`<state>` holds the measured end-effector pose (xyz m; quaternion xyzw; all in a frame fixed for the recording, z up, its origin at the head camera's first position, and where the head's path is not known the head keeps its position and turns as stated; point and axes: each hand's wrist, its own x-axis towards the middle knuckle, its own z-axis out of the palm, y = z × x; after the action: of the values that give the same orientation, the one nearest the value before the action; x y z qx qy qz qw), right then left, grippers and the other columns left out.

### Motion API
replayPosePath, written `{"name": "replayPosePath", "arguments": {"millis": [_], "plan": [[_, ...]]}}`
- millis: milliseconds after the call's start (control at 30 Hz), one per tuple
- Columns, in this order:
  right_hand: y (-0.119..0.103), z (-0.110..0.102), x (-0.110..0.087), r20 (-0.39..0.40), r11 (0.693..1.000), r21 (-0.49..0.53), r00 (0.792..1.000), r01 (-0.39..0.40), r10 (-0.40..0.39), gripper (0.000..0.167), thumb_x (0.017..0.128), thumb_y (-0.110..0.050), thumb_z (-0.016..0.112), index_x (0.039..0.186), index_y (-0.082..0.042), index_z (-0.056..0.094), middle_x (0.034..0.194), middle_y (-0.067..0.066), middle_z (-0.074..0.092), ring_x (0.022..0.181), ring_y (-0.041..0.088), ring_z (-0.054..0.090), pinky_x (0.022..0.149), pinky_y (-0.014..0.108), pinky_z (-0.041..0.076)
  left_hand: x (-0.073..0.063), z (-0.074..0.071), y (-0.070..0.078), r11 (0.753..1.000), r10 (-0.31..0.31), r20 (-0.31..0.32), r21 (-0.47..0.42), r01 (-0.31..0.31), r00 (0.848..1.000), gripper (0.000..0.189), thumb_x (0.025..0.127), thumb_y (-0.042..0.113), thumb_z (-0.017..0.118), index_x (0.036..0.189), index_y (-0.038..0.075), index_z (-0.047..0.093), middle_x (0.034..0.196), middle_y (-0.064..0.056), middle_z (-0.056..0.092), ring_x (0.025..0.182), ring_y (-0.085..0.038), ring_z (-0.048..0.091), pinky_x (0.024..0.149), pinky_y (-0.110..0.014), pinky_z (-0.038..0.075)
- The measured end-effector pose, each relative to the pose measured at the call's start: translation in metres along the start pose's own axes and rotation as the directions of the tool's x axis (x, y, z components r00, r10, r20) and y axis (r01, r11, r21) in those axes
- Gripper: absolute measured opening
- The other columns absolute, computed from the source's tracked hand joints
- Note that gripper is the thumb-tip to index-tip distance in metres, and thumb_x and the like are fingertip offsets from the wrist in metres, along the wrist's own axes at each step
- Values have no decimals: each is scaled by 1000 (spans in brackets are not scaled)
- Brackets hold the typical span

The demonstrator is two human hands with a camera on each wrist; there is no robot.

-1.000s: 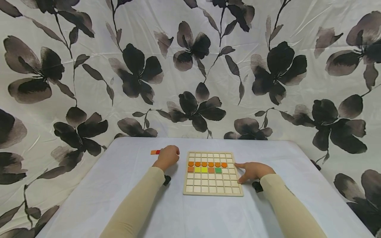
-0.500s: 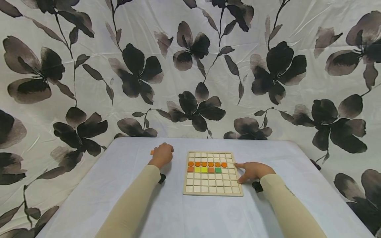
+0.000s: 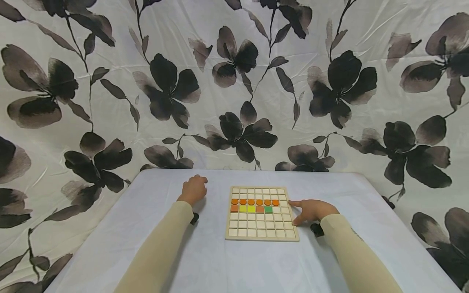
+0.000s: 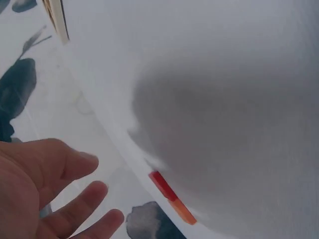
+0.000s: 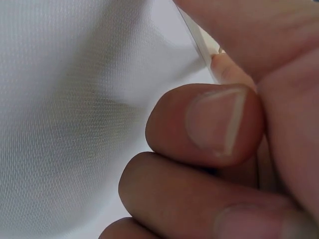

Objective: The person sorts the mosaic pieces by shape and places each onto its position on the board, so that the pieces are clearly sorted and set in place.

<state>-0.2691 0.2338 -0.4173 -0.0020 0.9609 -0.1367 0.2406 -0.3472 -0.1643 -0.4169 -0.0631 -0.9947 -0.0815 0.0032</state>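
Observation:
My left hand [image 3: 194, 190] hovers over the far left of the table with its fingers loosely spread and nothing between them. In the left wrist view, a red tile [image 4: 163, 185] and an orange tile [image 4: 183, 212] lie end to end on the cloth, apart from the hand's fingertips [image 4: 115, 217]; the hand hides them in the head view. My right hand [image 3: 313, 211] rests at the right edge of a wooden grid board [image 3: 261, 239], index finger and thumb spread along that edge. Its other fingers [image 5: 204, 124] are curled in above the cloth.
On the board, a row of several orange round pieces [image 3: 259, 202] sits above a row of square tiles: orange, yellow [image 3: 250, 208] and green [image 3: 268, 209]. A white cloth covers the table [image 3: 205, 260]. Behind it hangs a flower-patterned sheet [image 3: 286, 101].
My left hand has moved left and slightly away from me, passing over the red and orange tiles, now hidden in the head view. The right hand and the board stay in place.

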Motion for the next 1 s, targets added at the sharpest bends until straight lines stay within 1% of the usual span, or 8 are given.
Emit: {"name": "replayPosePath", "arguments": {"millis": [167,367,467,567,667,733,900,1000], "plan": [[1,0,1,-5,1000,17,1000,-1,1,89,72,-50,80,148,-36,36,153,16,38,141,43,32,106,64,31,3,-3,-9,1000,2,16,4,-2,1000,36,93,14,57,128,9,61,126,-19,58,117,-40,55,94,-59,44],[2,1,2,-9,1000,6,1000,3,-3,88,72,-50,80,148,-36,37,151,17,40,139,43,35,104,64,32,7,-3,-24,1000,-6,84,-22,8,996,37,95,13,53,132,8,58,133,-20,54,124,-42,51,98,-62,41],[2,0,2,-11,1000,4,1000,3,-3,88,71,-50,80,147,-36,38,150,17,41,138,43,36,103,65,32,10,-3,-31,999,-7,104,-48,12,995,37,95,10,52,131,6,58,134,-20,55,125,-40,52,98,-63,40],[2,-1,2,-13,1000,2,1000,1,-1,88,71,-49,81,147,-36,39,150,17,41,138,43,36,103,65,32,12,-1,-37,997,-9,111,-78,18,994,37,93,6,53,130,2,57,133,-21,56,124,-38,53,100,-60,41],[2,-1,1,-13,1000,0,1000,8,-8,88,71,-49,80,148,-36,38,150,17,41,138,43,36,104,64,32,14,-1,-40,993,-16,127,-111,30,992,39,92,3,53,131,-1,56,132,-22,57,123,-37,53,103,-56,41],[1,-1,0,-13,1000,1,1000,9,-9,88,72,-48,80,148,-35,38,150,18,41,138,43,36,104,64,32,16,-1,-40,993,-19,146,-115,36,989,39,92,3,52,131,-2,55,130,-22,58,121,-37,54,104,-54,41],[0,0,1,-11,1000,15,1000,3,-3,88,72,-47,81,148,-36,38,151,17,41,139,42,35,105,63,32,20,4,-41,995,-27,179,-85,43,984,39,93,4,53,131,-2,55,125,-20,61,112,-32,58,100,-51,44],[1,1,4,-10,1000,24,1000,4,-3,88,72,-47,81,148,-36,38,151,17,41,139,41,35,105,62,32,21,7,-42,996,-34,173,-81,48,984,38,94,5,52,131,-2,55,127,-20,60,113,-32,57,100,-51,44]]}}
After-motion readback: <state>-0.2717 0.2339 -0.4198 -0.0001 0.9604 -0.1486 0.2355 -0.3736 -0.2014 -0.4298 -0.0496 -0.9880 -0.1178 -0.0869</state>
